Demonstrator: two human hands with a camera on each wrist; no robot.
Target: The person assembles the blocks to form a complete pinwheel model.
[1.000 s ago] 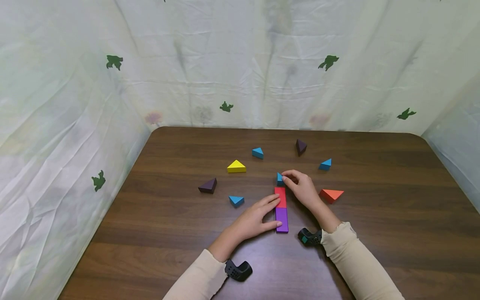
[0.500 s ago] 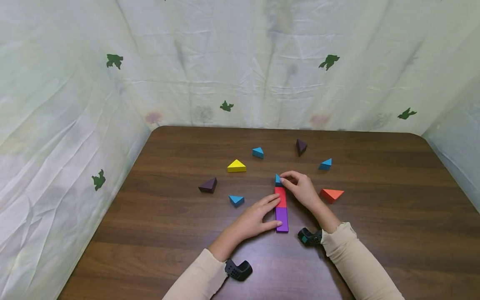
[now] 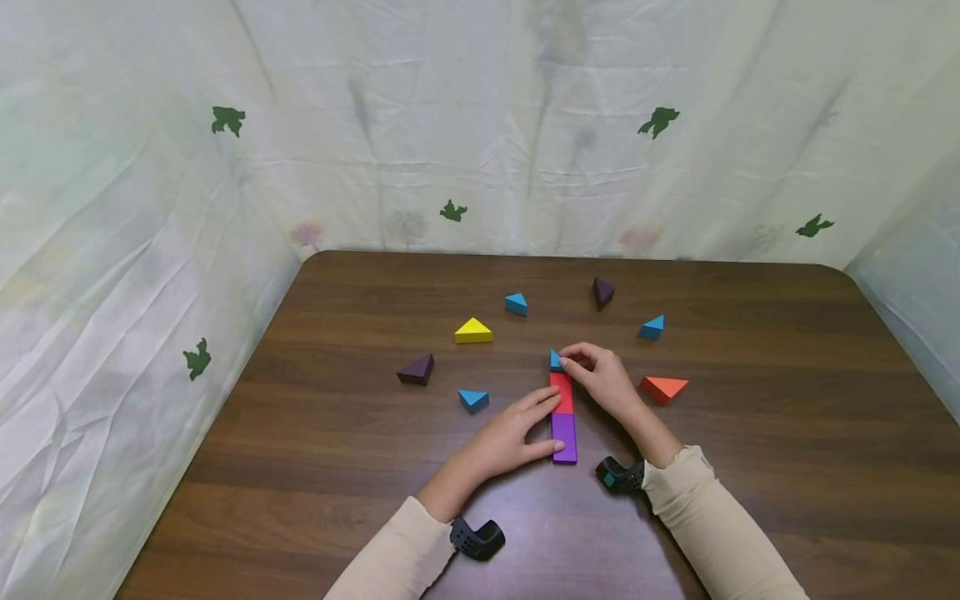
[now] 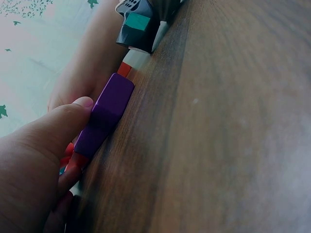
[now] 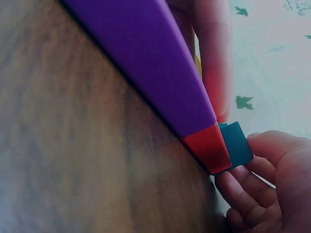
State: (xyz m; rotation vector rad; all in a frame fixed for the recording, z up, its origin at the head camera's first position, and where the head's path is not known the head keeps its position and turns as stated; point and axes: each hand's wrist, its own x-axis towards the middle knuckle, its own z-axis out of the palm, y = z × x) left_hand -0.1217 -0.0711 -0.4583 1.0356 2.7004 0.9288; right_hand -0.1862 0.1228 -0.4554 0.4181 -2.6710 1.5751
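A red rectangular block [image 3: 566, 395] and a purple rectangular block [image 3: 564, 433] lie end to end in a line on the table. My left hand [image 3: 498, 437] rests on them from the left, index fingertip on the red one and thumb on the purple one. In the left wrist view the thumb lies against the purple block's upper edge. Between thumb and fingers my right hand [image 3: 606, 383] pinches a small blue triangular block [image 3: 555, 362] at the red block's far end. The right wrist view shows this blue block [image 5: 239, 145] close against the red end, partly covered by fingers.
Around the line lie a yellow triangular block [image 3: 473, 332], an orange-red triangular block [image 3: 663, 390], and dark purple triangular blocks [image 3: 417, 371] [image 3: 603, 293]. Other blue triangular blocks [image 3: 473, 400] [image 3: 516, 304] [image 3: 652, 327] are scattered about. A white cloth [image 3: 480, 125] hangs behind the brown table [image 3: 337, 333].
My right hand has shifted the blue triangular block slightly left and nearer, onto the red block's far end. The left hand has stayed put on the red and purple blocks.
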